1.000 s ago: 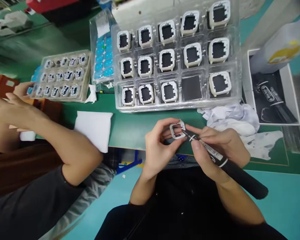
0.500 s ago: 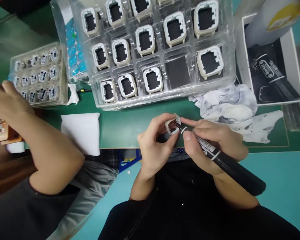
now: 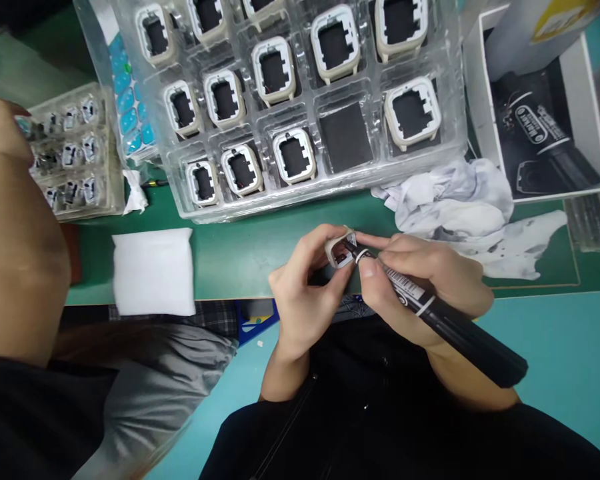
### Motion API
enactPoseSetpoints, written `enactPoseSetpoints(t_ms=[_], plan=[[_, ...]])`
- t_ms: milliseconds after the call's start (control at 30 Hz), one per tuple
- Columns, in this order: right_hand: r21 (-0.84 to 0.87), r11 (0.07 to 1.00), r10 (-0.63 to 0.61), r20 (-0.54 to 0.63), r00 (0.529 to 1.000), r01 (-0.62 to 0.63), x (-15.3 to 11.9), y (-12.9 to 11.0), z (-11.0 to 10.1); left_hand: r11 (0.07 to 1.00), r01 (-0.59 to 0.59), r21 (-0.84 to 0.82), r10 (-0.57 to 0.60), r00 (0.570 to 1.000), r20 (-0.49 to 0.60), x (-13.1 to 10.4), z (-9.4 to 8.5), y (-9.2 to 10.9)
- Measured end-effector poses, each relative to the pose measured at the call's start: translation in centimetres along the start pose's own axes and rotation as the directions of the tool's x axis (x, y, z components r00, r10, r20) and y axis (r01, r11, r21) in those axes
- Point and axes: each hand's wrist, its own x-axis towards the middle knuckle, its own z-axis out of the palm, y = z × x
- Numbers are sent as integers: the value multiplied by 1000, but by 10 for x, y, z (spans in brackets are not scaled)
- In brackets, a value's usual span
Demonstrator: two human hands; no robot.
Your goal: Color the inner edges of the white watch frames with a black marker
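Between the thumb and fingers of my left hand [image 3: 310,287] is a small white watch-case frame [image 3: 334,253], tilted so that its opening shows. My right hand [image 3: 425,280] is closed around a black marker [image 3: 460,333]. The marker's tip reaches the inner edge of the frame; whether it touches cannot be made out. My right index finger stretches to the frame's far side. Beyond my hands, a clear plastic tray [image 3: 250,208] holds several similar white frames, such as one frame [image 3: 294,157] in the front row. One pocket [image 3: 347,139] there bears only a dark pad.
A folded white cloth [image 3: 153,272] lies left on the green table. Stained crumpled cloths [image 3: 455,200] lie right, beside a white box [image 3: 560,195] with a bottle and another marker [image 3: 545,133]. A co-worker's arm [image 3: 20,253] reaches toward a tray of small parts [image 3: 85,208] at left.
The co-worker's arm has moved up and left, toward the small-parts tray. My view has shifted slightly. My hands keep nearly the same pose, marker tip still at the frame.
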Motion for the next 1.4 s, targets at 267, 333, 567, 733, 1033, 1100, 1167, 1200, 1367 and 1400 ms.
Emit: enactPoseSetpoints(t_ms=[267,333,567,733,1033,1100,1167,1200,1367,1400], plan=[[-28,1000,2,-12,1000,-2,0,0,0,1000,-13,12,13,1000,0,0,0,0],[-45,999,2,7,1000,-2,1,0,0,1000,-14,4,14,1000,5,-1,0,-1],[6,995,-90,-233,968,95,-3,4,18,998,-31,46,30,999,14,-2,-1,-1],[34,994,-93,-244,965,104,-6,6,17,996,-49,74,49,999,-6,-4,0,-3],[-9,998,-66,-174,983,66,-8,8,12,995,-55,87,59,997,-41,-6,3,-3],[17,994,-97,-238,966,105,-8,10,16,996,-43,80,46,998,-43,-6,3,-3],[8,994,-108,-223,969,113,-8,11,18,996,-41,75,45,998,-49,-6,3,-3],[-4,993,-117,-221,968,119,-8,11,18,996,-42,75,46,997,-54,-6,3,-3],[-31,994,-108,-249,962,103,-7,9,18,996,-46,80,52,996,-73,-7,4,-2],[-30,995,-105,-250,963,100,-7,8,18,996,-44,79,50,996,-74,-7,5,-2]])
